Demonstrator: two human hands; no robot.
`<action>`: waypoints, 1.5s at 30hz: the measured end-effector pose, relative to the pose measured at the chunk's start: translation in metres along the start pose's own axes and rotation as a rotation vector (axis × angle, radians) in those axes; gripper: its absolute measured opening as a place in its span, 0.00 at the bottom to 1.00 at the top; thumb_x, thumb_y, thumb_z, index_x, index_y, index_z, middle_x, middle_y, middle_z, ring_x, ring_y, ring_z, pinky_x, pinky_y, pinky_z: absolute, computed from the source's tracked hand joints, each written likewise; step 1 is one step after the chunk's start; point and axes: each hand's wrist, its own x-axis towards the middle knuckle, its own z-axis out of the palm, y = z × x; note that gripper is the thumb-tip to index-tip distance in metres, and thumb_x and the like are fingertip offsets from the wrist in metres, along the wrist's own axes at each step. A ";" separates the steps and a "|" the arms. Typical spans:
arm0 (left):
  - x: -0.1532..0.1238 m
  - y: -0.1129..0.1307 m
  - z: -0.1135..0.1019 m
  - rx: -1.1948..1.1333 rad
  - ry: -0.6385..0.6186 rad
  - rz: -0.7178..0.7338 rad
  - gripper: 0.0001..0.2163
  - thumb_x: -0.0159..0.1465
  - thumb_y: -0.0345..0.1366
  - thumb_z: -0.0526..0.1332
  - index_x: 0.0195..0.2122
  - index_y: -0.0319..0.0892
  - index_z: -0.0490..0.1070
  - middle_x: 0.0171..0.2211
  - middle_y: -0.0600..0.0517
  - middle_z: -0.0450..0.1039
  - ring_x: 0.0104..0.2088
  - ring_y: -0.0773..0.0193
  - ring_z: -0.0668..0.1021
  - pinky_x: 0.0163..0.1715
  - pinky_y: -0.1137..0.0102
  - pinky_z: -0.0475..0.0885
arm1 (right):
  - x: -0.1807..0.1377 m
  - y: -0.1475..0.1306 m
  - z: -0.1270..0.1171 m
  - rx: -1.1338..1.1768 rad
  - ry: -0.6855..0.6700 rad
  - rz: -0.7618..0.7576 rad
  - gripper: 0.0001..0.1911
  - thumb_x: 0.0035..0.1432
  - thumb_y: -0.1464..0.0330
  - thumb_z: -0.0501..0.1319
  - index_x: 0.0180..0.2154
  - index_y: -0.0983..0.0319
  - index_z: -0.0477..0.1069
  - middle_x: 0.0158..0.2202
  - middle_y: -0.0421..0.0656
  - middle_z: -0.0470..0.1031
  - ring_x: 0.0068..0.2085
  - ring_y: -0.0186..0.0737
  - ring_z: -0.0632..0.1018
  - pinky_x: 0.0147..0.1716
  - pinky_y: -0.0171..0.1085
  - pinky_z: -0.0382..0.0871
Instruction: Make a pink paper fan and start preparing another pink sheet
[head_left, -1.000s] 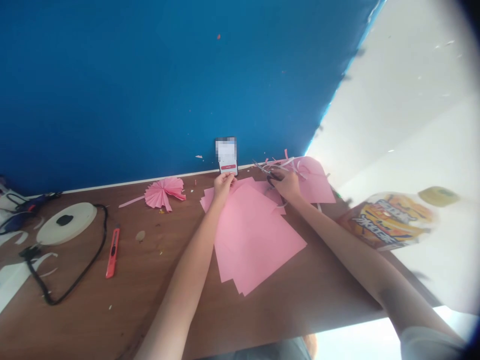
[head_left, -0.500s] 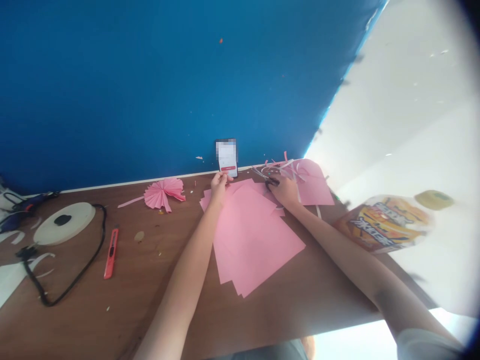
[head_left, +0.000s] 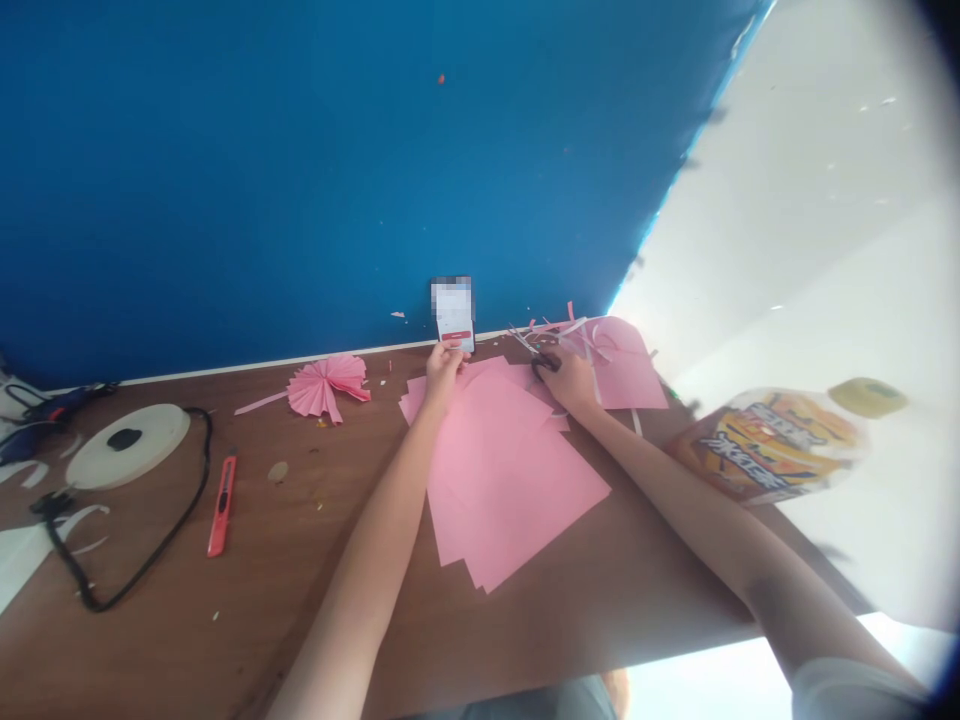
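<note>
A stack of pink paper sheets (head_left: 510, 480) lies on the brown table (head_left: 300, 570). My left hand (head_left: 442, 368) rests closed on the far corner of the stack, just below a phone (head_left: 453, 312) leaning on the blue wall. My right hand (head_left: 566, 378) is closed on the black handles of scissors (head_left: 534, 352), whose blades point left and away. Pink offcuts and strips (head_left: 611, 355) lie beyond my right hand.
A folded pink paper fan (head_left: 324, 385) lies left of my hands. A red utility knife (head_left: 220, 505), a black cable (head_left: 142, 560), a white round disc (head_left: 127, 444) and a glue gun (head_left: 34, 425) sit at the left. A plastic bottle (head_left: 780, 440) lies at the right edge.
Both hands have stayed at the far end of the pink sheets, my right hand shifting slightly left on the scissors. The view itself moved a little.
</note>
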 end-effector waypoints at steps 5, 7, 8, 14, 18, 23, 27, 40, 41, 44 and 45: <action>-0.006 0.004 0.006 0.492 -0.238 0.191 0.09 0.58 0.36 0.61 0.40 0.41 0.69 0.42 0.48 0.72 0.40 0.64 0.73 0.43 0.69 0.67 | -0.001 0.000 0.002 0.007 -0.003 -0.037 0.17 0.56 0.67 0.57 0.47 0.56 0.76 0.46 0.44 0.78 0.45 0.46 0.77 0.45 0.42 0.68; -0.009 0.007 0.007 0.711 -0.283 0.259 0.11 0.58 0.39 0.62 0.40 0.41 0.69 0.42 0.47 0.72 0.42 0.61 0.72 0.45 0.66 0.67 | -0.001 0.001 0.002 0.028 -0.008 -0.028 0.18 0.56 0.67 0.57 0.48 0.57 0.75 0.47 0.44 0.78 0.46 0.46 0.77 0.46 0.42 0.69; -0.010 0.009 0.007 0.811 -0.295 0.284 0.12 0.58 0.42 0.63 0.39 0.41 0.69 0.41 0.47 0.71 0.43 0.59 0.72 0.46 0.64 0.66 | -0.001 0.000 0.002 0.028 -0.009 -0.032 0.18 0.56 0.68 0.57 0.48 0.57 0.75 0.47 0.44 0.78 0.46 0.46 0.77 0.46 0.42 0.69; -0.012 0.024 0.006 1.105 -0.366 0.163 0.28 0.48 0.52 0.68 0.45 0.40 0.67 0.46 0.43 0.67 0.47 0.51 0.71 0.47 0.60 0.66 | -0.002 -0.005 -0.003 -0.026 -0.040 -0.056 0.18 0.58 0.69 0.54 0.48 0.57 0.75 0.48 0.44 0.77 0.47 0.47 0.76 0.46 0.43 0.68; -0.013 0.031 0.005 1.009 -0.441 0.061 0.31 0.47 0.46 0.70 0.49 0.42 0.62 0.50 0.42 0.65 0.50 0.51 0.71 0.48 0.60 0.66 | -0.002 -0.006 -0.003 -0.063 -0.064 -0.021 0.16 0.58 0.68 0.53 0.45 0.57 0.75 0.45 0.44 0.78 0.44 0.46 0.75 0.44 0.41 0.67; -0.013 0.034 -0.001 0.853 -0.489 -0.041 0.35 0.48 0.39 0.70 0.55 0.44 0.56 0.51 0.42 0.65 0.52 0.53 0.71 0.47 0.63 0.67 | -0.007 -0.013 -0.003 -0.214 -0.030 -0.009 0.16 0.59 0.68 0.51 0.44 0.60 0.73 0.43 0.48 0.75 0.44 0.49 0.73 0.40 0.42 0.64; -0.010 0.036 -0.009 0.769 -0.508 -0.059 0.28 0.54 0.37 0.64 0.56 0.46 0.59 0.43 0.46 0.70 0.44 0.58 0.74 0.43 0.65 0.68 | -0.011 -0.023 -0.006 -0.315 -0.017 -0.042 0.19 0.59 0.70 0.48 0.49 0.64 0.68 0.45 0.52 0.72 0.47 0.52 0.69 0.40 0.43 0.62; -0.009 0.081 -0.013 0.233 -0.550 0.056 0.04 0.56 0.35 0.61 0.27 0.41 0.68 0.34 0.50 0.72 0.41 0.62 0.75 0.45 0.65 0.68 | -0.012 -0.023 -0.008 -0.316 0.027 -0.248 0.16 0.59 0.71 0.49 0.46 0.63 0.70 0.44 0.52 0.71 0.47 0.51 0.67 0.45 0.45 0.60; -0.010 0.085 -0.013 0.155 -0.519 0.081 0.07 0.56 0.36 0.62 0.25 0.41 0.67 0.35 0.50 0.72 0.44 0.60 0.75 0.46 0.64 0.68 | -0.012 -0.023 -0.009 -0.296 0.021 -0.273 0.16 0.60 0.71 0.49 0.45 0.63 0.71 0.45 0.51 0.71 0.47 0.51 0.67 0.45 0.44 0.60; -0.009 0.096 -0.011 -0.007 -0.371 0.197 0.16 0.55 0.42 0.66 0.21 0.40 0.61 0.40 0.49 0.71 0.54 0.55 0.71 0.47 0.62 0.69 | -0.013 -0.026 -0.013 -0.255 -0.017 -0.323 0.17 0.60 0.71 0.48 0.46 0.63 0.71 0.45 0.51 0.72 0.47 0.49 0.68 0.46 0.43 0.59; -0.008 0.099 -0.011 -0.025 -0.325 0.240 0.18 0.54 0.43 0.67 0.21 0.40 0.60 0.42 0.50 0.71 0.56 0.54 0.70 0.47 0.62 0.69 | -0.013 -0.028 -0.014 -0.245 -0.046 -0.336 0.18 0.60 0.71 0.48 0.47 0.63 0.71 0.45 0.51 0.73 0.47 0.49 0.69 0.46 0.43 0.58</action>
